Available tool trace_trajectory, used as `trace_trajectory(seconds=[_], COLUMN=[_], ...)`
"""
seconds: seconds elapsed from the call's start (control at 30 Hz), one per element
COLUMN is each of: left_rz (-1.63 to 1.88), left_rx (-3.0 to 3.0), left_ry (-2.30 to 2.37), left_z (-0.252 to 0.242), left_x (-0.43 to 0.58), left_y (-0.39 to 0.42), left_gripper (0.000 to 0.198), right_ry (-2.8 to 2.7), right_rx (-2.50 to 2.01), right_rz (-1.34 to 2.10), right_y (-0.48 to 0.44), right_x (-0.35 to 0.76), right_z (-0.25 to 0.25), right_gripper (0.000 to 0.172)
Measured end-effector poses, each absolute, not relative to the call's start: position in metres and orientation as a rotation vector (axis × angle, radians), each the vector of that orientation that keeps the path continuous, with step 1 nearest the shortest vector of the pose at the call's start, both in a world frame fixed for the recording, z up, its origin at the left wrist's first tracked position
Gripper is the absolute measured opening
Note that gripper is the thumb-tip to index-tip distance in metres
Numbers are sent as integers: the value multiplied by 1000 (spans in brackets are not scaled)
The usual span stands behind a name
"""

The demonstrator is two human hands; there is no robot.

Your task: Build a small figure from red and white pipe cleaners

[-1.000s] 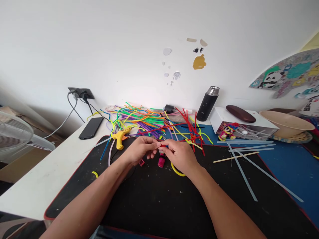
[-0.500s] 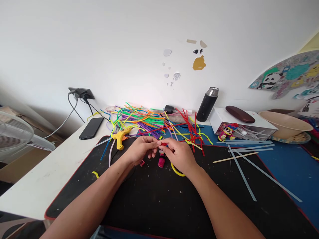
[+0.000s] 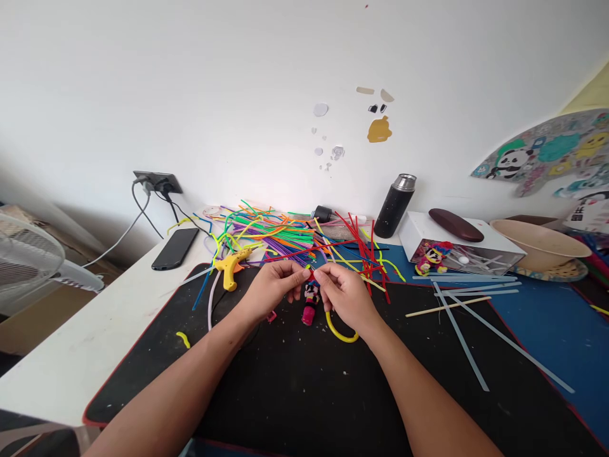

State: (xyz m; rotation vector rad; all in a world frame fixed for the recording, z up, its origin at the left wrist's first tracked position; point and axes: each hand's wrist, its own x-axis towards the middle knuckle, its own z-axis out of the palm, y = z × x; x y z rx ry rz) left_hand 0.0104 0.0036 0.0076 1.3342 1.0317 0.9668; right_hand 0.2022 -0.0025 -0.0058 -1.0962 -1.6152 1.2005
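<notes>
A small pipe-cleaner figure (image 3: 312, 293), black and white in the middle with a bright pink end, is between my two hands over the black mat. At its far end a bit of red shows between my fingertips. My left hand (image 3: 275, 284) is closed, thumb and index finger pinching there from the left. From the right, my right hand (image 3: 346, 293) pinches the same end, its other fingers curled beside the figure. A curved yellow strand (image 3: 343, 337) comes out below my right hand; whether it joins the figure I cannot tell.
Behind my hands lies a heap of coloured pipe cleaners (image 3: 280, 231). A yellow glue gun (image 3: 230, 268) and a phone (image 3: 175, 249) are left. At right are glue sticks (image 3: 460, 336), a finished figure (image 3: 434, 258), a black flask (image 3: 396, 206) and a white box (image 3: 495, 238).
My fingertips have drawn slightly apart at the red end, and more of the figure's middle shows. The camera view has shifted a little.
</notes>
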Motion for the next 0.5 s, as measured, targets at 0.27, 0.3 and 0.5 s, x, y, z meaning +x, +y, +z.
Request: trace_trajectory(seconds=[0.27, 0.3, 0.5], left_rz=[956, 963, 1047], left_rx=[1286, 1287, 1429], left_ry=[1017, 1012, 947], left_z=[2, 3, 7], left_x=[6, 5, 5], left_y=[9, 10, 6], left_gripper=[52, 51, 45], right_ry=[-1653, -1652, -1658], right_rx=[-1171, -1173, -1191], right_rz=[1048, 1040, 1016], right_y=[-3, -3, -4], right_x=[202, 202, 201], right_z=[-5, -5, -3], right_gripper=[30, 30, 30])
